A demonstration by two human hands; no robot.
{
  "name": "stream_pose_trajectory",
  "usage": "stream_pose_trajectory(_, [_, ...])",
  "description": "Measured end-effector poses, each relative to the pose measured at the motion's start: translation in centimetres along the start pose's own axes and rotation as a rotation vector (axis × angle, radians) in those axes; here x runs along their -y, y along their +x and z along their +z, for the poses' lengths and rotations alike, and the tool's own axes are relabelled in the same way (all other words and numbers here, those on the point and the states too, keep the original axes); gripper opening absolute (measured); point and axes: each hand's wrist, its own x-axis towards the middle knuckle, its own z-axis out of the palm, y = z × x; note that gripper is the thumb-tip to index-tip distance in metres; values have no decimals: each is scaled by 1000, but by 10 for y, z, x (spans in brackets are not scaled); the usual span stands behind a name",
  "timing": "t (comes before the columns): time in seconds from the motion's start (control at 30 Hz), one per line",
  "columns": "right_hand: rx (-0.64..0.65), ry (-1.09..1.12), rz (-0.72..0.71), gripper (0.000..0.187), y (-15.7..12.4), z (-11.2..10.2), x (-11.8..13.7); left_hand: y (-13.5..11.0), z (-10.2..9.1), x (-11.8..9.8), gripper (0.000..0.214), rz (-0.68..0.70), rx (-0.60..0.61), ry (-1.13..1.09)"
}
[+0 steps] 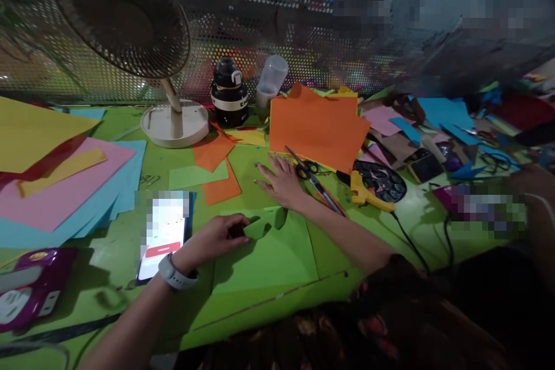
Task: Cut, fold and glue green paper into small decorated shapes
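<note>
A sheet of green paper [271, 260] lies on the table in front of me, its far edge lifted and curled. My left hand [223, 236], with a watch [177, 273] on the wrist, has thumb and fingers closed at the paper's raised left corner. Beyond the sheet, my right hand [281, 182] rests palm down with its fingers spread, holding nothing. Just right of that hand lie black-handled scissors [307, 167] and a red-and-grey cutter-like tool [327, 196]. Farther right is a yellow glue gun [368, 193] with a black cord.
A lit phone [162, 237] lies left of the green sheet. Behind stand a fan [173, 121], a black bottle [229, 95] and a clear cup [272, 78]. Orange sheets [316, 124] and colored papers [65, 191] spread around. Another person's arm [535, 231] is at far right.
</note>
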Motion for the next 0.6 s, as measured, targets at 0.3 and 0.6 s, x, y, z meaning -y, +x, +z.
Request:
stream_pose_trajectory(0.3, [-1,44,-3,70,2,6,0,-2,-2,-8,24,-23,4,-47])
stream_pose_trajectory(0.6, [-46,100,-5,65,2,9,0,-2,-2,-5,28,-24,18,-81])
